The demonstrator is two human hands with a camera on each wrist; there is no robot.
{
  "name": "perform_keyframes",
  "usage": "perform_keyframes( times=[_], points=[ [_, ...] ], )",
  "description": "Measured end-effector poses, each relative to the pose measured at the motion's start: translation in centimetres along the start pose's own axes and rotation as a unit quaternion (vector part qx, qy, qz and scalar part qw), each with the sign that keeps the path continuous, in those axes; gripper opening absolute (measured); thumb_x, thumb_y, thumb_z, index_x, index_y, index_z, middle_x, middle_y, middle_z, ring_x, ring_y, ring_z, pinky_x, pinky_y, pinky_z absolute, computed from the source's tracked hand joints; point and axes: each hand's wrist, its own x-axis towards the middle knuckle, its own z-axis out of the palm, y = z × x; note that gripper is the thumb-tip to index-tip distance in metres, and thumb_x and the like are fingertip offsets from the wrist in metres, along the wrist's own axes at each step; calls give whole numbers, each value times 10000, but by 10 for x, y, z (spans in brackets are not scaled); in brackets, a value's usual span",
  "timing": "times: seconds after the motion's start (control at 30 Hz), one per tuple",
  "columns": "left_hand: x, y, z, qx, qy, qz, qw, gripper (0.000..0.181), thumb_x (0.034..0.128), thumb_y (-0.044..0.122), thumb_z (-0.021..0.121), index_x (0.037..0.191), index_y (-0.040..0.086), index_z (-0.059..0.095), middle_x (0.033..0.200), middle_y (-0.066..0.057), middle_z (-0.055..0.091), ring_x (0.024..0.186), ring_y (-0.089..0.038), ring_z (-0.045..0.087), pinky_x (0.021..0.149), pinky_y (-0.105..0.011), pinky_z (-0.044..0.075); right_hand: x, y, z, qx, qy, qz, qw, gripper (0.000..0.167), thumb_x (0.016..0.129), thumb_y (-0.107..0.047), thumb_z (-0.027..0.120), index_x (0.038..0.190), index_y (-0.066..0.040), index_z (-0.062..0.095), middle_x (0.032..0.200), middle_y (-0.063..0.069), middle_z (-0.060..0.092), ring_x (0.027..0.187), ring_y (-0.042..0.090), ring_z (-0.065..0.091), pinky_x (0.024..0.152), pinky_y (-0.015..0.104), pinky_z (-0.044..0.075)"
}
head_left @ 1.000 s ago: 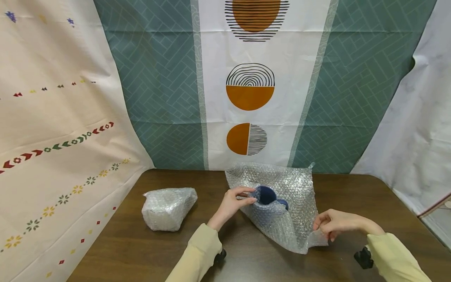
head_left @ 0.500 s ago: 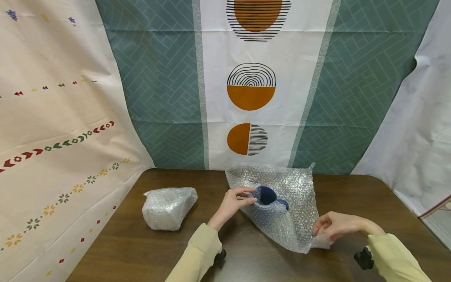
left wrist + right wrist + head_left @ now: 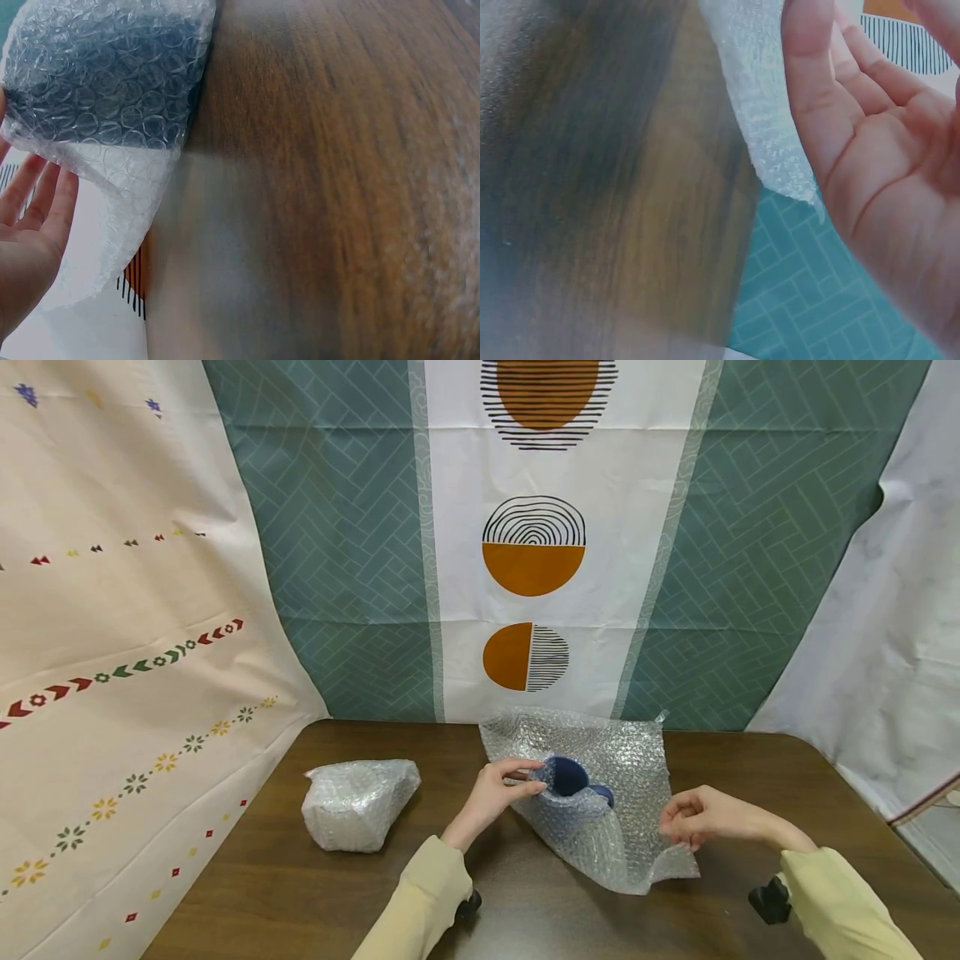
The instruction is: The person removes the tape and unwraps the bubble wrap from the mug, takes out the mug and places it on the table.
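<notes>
- Hands well apart: the right hand [image 3: 708,814] is at the bubble wrap's [image 3: 637,760] near right edge, its grip unclear; the left hand [image 3: 498,787] pinches wrap against the mug's left side.
- Mug [image 3: 567,777], blue, on the wrap, partly covered, handle rightward. Should the left hand loosen, it could roll; a hard tug from the right could drag it.
- Wrapped bundle [image 3: 356,806], apart, leftward on the tabletop [image 3: 450,739].

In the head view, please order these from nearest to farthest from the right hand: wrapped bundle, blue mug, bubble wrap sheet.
1. Bubble wrap sheet: at the right hand.
2. Blue mug: further left, partly wrapped.
3. Wrapped bundle: farthest left.
</notes>
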Motion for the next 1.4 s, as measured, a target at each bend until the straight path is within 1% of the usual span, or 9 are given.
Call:
perform_keyframes(
  times=[0.13, 0.17, 0.2, 0.43, 0.53, 0.73, 1.0, 1.2, 1.4],
  points=[
    [-1, 0, 0, -12, -14, 17, 10000, 314, 827, 117, 672, 1124, 23, 635, 1132, -92, 568, 978, -282, 537, 743, -301, 475, 3, -3, 0, -144, 84, -104, 9998, 168, 903, -49, 529, 960, 103, 574, 734, 192, 582, 628, 145, 567, 560, 417, 508],
    [-2, 5, -1, -24, -33, 17, 10000, 315, 828, 97, 667, 1125, 1, 627, 1133, -121, 564, 980, -306, 533, 742, -307, 476, 4, -4, 0, -202, 120, -115, 9997, 167, 902, -55, 537, 952, 100, 575, 730, 205, 580, 622, 147, 567, 555, 419, 506],
    [-3, 5, -1, -24, -34, 31, 10000, 316, 827, 95, 668, 1125, -1, 626, 1129, -126, 566, 975, -306, 534, 739, -305, 477, 5, -5, -1, -244, 161, -142, 9995, 159, 899, -58, 544, 944, 90, 579, 723, 207, 579, 617, 150, 568, 551, 418, 506],
    [-3, 5, -1, -45, -58, 66, 10000, 317, 828, 88, 666, 1126, -9, 621, 1120, -142, 566, 974, -318, 525, 732, -308, 476, 14, -13, -5, -423, 319, -397, 9978, 112, 894, -32, 543, 944, 61, 579, 739, 243, 568, 611, 170, 564, 550, 406, 505],
    [-3, 6, -1, -41, -44, 59, 10000, 315, 828, 91, 666, 1123, -9, 623, 1119, -138, 568, 965, -310, 529, 733, -309, 476, 18, -18, -6, -513, 342, -467, 9970, 117, 896, -30, 539, 950, 66, 576, 736, 223, 572, 607, 203, 563, 544, 385, 505],
    [-3, 6, -1, -36, -35, 37, 10000, 314, 827, 96, 669, 1121, -4, 627, 1121, -130, 568, 955, -297, 537, 730, -307, 479, 28, -28, -10, -665, 450, -446, 9958, 142, 900, -48, 544, 973, 71, 574, 755, 193, 586, 613, 275, 563, 546, 369, 499],
    [-3, 6, -1, 1, -50, 51, 10000, 314, 831, 102, 665, 1126, -1, 625, 1127, -130, 564, 955, -293, 535, 730, -310, 478, 42, -46, -16, -885, 595, -449, 9933, 195, 896, -71, 562, 994, 97, 564, 728, 139, 583, 608, 275, 542, 566, 351, 491],
    [-2, 5, -1, -51, -56, 46, 10000, 319, 831, 98, 665, 1130, -2, 622, 1133, -129, 562, 968, -302, 533, 737, -305, 478, 53, -50, -15, -1105, 949, -241, 9890, 210, 881, -148, 606, 977, 38, 596, 740, 102, 596, 622, 307, 545, 559, 341, 486],
    [-3, 6, -2, -35, -64, 63, 10000, 316, 832, 97, 663, 1129, -4, 623, 1140, -130, 559, 996, -339, 521, 748, -317, 474, 65, -50, -10, -1130, 1082, -261, 9873, 212, 868, -175, 627, 975, 7, 601, 781, 75, 615, 666, 318, 560, 592, 346, 495]
  ],
)
